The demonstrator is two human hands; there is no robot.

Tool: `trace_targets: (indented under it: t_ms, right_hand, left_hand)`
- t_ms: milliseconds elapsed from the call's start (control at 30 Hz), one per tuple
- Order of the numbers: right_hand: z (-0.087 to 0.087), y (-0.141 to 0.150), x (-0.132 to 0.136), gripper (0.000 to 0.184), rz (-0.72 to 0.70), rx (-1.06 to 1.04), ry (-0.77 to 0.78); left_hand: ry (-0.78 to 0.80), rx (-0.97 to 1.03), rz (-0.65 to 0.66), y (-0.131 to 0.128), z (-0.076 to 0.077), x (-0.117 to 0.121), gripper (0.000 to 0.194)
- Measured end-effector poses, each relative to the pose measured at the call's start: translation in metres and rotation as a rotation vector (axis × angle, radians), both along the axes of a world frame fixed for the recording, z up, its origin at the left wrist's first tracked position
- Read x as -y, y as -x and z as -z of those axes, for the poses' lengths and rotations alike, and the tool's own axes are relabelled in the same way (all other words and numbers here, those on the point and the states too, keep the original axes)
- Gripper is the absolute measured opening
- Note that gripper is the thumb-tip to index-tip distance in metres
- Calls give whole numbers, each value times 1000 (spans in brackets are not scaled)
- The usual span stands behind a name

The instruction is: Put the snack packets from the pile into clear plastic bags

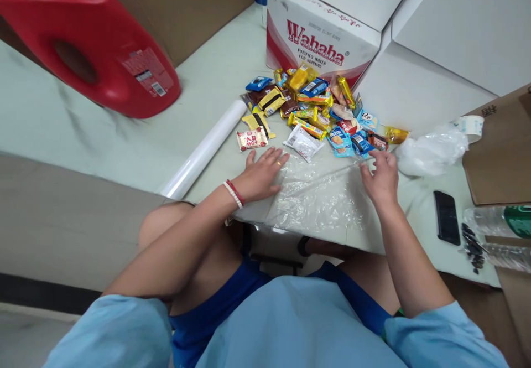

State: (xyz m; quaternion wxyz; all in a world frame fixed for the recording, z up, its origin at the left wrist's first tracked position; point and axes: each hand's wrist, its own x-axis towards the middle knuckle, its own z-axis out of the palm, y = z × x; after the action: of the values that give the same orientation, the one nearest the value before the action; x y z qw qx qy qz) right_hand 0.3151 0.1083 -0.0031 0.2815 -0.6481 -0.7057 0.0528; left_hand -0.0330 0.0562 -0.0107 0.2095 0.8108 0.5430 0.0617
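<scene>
A clear plastic bag [321,199] lies spread flat at the table's front edge between my hands. My left hand [263,174] rests palm down on its left side, fingers stretched out and holding nothing. At the bag's upper right corner is my right hand [380,177], fingers loosely bent and thumb apart from them, close to the blue snack packets [360,142]. Just beyond the bag lie a white-silver packet [304,142] and a cream-and-red wrapped snack [252,139]. Behind them is a heap of small wrapped snacks [313,99] in yellow, brown and blue.
A white roll [205,149] lies left of the snacks. Further left stands a red jug [112,41]. The Wahaha carton [319,39] is behind the heap. On the right are crumpled clear plastic [433,149], a tape roll [470,127], a phone [447,217] and plastic bottles [487,221].
</scene>
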Motion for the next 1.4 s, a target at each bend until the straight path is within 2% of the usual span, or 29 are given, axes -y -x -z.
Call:
trace_targets:
  t_ms: [67,167,200,267,333,367,433,500,533,600,667,767,867,967,1033,1167,1233,1400]
  right_hand:
    - [-5,19,35,32,-120,11,-101]
    - [0,59,94,26,-380,32,3]
    - [4,71,111,27,-428,23,60]
    - [11,85,134,26,-512,-33,184]
    - [11,84,139,23,-574,-138,300]
    - [7,79,133,22,-568,-191,334]
    - [-7,63,104,22,-447,-247,318]
    - [-24,50,56,25,-245,-201,212]
    - [-30,47,29,25,-190,-164,186]
    - [-37,49,-28,19,-206,-59,209]
    - [-35,64,-77,18,-249,54,228]
    - [-23,100,-120,30,-369,185,83]
    - [-16,134,-134,47,-524,327,-59]
    - [-18,148,-137,47,-577,490,-9]
    - [-23,144,-138,44,-569,547,34]
    - [-32,119,-135,48,-502,528,53]
    - [-32,110,-129,48,-480,562,117]
    - [-25,122,-115,45,-460,709,235]
  left_hand:
    - [-135,79,-116,-4,-6,2,63]
    - [-368,261,-231,-25,-9,14,39]
    - [-406,294,-200,-34,-7,19,34]
    - [-381,264,-93,-49,2,28,33]
    - [-309,162,-55,-58,16,33,43]
    - [-276,112,-51,-60,23,33,49]
    - [-231,42,-47,-62,34,32,57]
    - [-214,10,-37,-61,39,31,60]
    - [-209,0,-36,-61,40,30,60]
    - [-200,-10,-33,-60,39,31,60]
    - [-197,-9,-28,-60,38,31,61]
    - [-195,-2,-22,-60,37,31,61]
    - [-193,-6,-14,-60,37,30,62]
    - [-191,-24,-14,-60,37,30,63]
    - [-184,-44,-18,-60,36,30,63]
    - [-173,-79,-14,-61,33,32,63]
    - [-171,-89,-18,-61,33,32,62]
    - [-164,-110,-14,-63,31,33,63]
